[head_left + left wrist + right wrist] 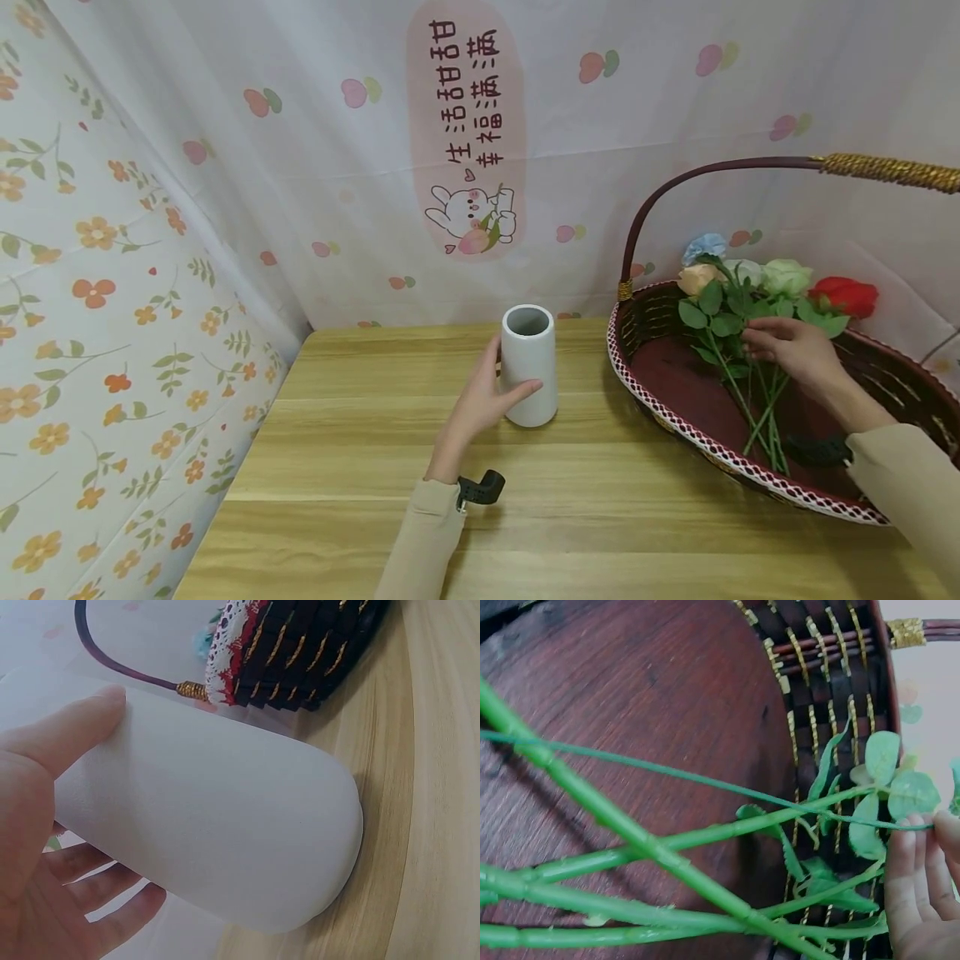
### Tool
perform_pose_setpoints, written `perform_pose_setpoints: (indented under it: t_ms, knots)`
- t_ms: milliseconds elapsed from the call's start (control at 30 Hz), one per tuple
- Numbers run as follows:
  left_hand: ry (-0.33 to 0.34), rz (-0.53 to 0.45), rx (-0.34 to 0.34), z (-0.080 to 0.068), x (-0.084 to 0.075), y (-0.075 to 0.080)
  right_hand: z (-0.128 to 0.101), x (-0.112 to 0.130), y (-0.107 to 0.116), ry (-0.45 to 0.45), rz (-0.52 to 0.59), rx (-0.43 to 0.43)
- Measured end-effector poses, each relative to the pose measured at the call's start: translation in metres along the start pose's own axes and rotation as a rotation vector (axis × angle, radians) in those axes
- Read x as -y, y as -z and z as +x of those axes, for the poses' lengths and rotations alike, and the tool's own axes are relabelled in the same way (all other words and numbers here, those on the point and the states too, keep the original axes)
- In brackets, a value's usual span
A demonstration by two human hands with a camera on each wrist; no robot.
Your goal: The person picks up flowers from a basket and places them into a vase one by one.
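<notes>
Vase [528, 367]: white, cylindrical, upright on the wooden table [360, 467], mouth open upward, just left of the basket [678, 417]. The left hand [480, 404] grips its lower half, thumb across the front and fingers curled behind, as the left wrist view confirms. In the basket lie several flowers [750, 287], their blooms toward the far rim and their stems [761, 417] crossing on the dark red floor. The right hand [791, 346] rests on the leafy upper stems, fingers bent over them; whether any stem is actually pinched cannot be told, and the right wrist view shows only fingertips [911, 877] touching a thin stem. Risk, as judged: since the stems overlap, lifting one may drag its neighbours out with it; a long stem caught on the basket rim could jolt the vase if the left hand's grip slackens.
</notes>
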State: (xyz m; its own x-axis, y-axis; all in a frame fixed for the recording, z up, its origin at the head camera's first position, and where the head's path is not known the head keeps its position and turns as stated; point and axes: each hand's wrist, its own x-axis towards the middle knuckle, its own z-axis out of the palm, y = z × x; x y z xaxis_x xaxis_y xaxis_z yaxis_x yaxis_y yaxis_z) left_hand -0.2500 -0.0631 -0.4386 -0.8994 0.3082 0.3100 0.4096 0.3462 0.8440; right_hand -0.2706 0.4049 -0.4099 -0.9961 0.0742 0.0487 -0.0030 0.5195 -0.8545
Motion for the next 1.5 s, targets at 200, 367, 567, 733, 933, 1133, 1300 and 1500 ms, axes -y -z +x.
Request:
perform_pose_setpoints:
  t_ms: [200,367,567,733,933,1133,1300,1500]
  knots:
    - [0.011,0.004,-0.006,0.0,-0.002,0.0,0.0,0.011,0.002,0.01,0.011,-0.033]
    - [0.012,0.003,-0.007,-0.001,-0.001,-0.001,-0.001,0.019,0.004,0.01,0.07,-0.064]
    - [-0.003,0.003,-0.014,0.0,0.001,-0.002,-0.003,0.029,0.004,0.072,0.2,-0.105]
    - [-0.007,0.011,-0.015,0.0,0.003,-0.002,-0.006,0.04,0.006,0.107,0.343,-0.13]
    - [-0.003,0.011,-0.017,0.001,0.005,-0.003,-0.007,0.054,0.009,0.139,0.63,-0.152]
    - [-0.001,0.018,-0.02,0.001,0.006,-0.003,-0.006,0.065,0.014,0.197,0.761,-0.181]
    - [0.003,0.02,-0.015,0.002,0.006,-0.003,-0.008,0.073,0.016,0.226,0.839,-0.181]
    - [0.011,0.015,-0.017,0.001,0.005,-0.002,-0.012,0.08,0.014,0.241,0.847,-0.155]
